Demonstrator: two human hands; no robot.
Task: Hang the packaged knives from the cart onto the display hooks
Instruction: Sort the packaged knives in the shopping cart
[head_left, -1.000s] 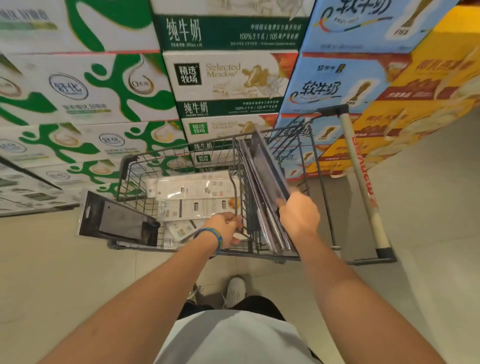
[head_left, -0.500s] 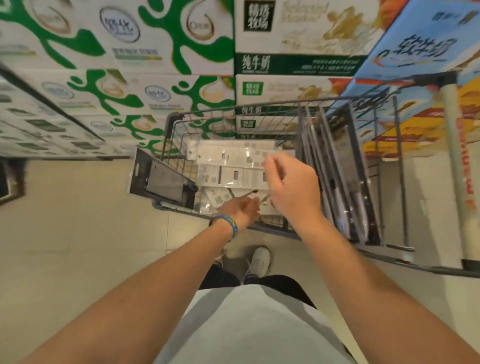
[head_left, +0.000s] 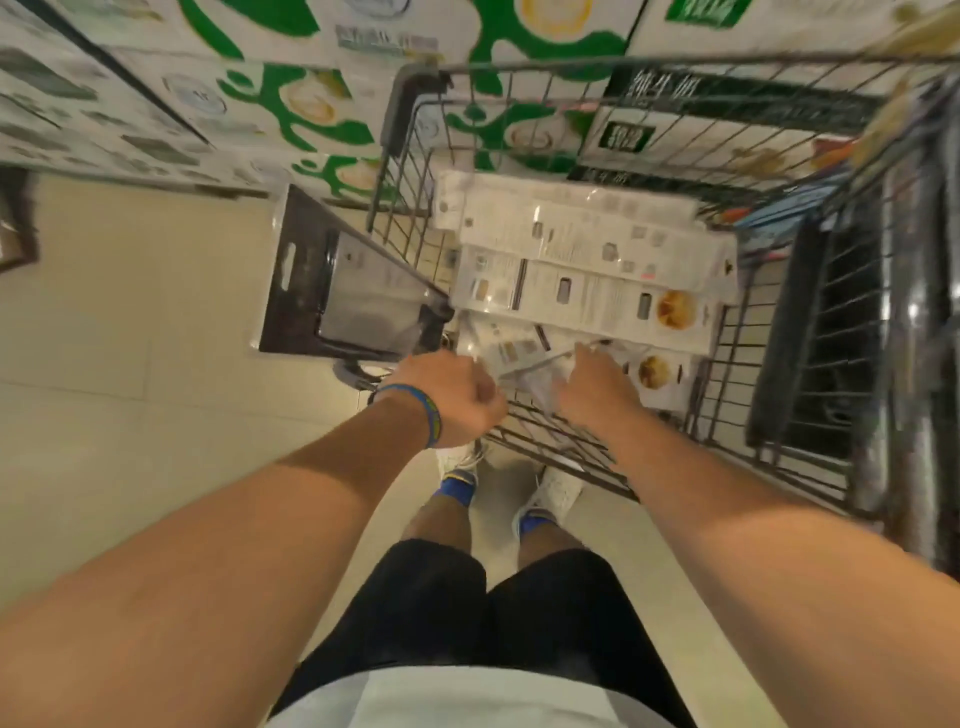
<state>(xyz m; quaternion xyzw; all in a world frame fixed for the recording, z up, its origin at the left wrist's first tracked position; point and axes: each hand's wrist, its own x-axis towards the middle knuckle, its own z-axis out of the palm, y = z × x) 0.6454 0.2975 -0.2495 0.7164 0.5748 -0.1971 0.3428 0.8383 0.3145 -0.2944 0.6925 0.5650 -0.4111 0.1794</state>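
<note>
Two hands reach the cart (head_left: 675, 65) — the right hand (head_left: 592, 384), nearer, touches the closest knife pack (head_left: 511, 351), lying crosswise; left hand (head_left: 452, 397) curled, both grips unclear.

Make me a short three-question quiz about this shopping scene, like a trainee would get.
1. Fill in: the right hand reaches among the white packages lying in the shopping ____.
2. Which hand wears the blue wristband? A. left hand B. right hand C. neither
3. True or false: the dark package lies inside the shopping cart.

Key: 1 cart. 2 A. 3 false; it sits outside, against the cart's left wall.
</note>
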